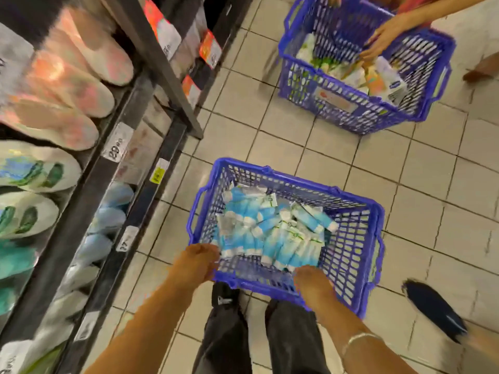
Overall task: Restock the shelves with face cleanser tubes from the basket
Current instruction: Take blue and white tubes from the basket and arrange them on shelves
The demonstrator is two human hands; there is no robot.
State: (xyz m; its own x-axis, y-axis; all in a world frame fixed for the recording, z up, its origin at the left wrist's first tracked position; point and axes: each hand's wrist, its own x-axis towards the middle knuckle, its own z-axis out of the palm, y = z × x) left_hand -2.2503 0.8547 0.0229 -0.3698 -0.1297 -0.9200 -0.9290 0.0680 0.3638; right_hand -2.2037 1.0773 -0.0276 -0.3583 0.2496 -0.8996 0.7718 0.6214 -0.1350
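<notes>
A blue plastic basket [348, 255] sits on the tiled floor in front of my feet. Inside lies a heap of blue-and-white face cleanser tubes [270, 228]. My left hand [195, 263] grips the basket's near rim at its left corner. My right hand [314, 284] grips the same near rim further right. To the left stand the shelves [113, 168], holding rows of tubes in pink, white-green, teal and pale blue. The picture is blurred by motion.
A second blue basket [421, 103] with mixed packs stands at the far right, with another person's hand [383, 41] reaching into it. A dark shoe [434, 309] of another person is at the right. Price tags [117, 144] line the shelf edges.
</notes>
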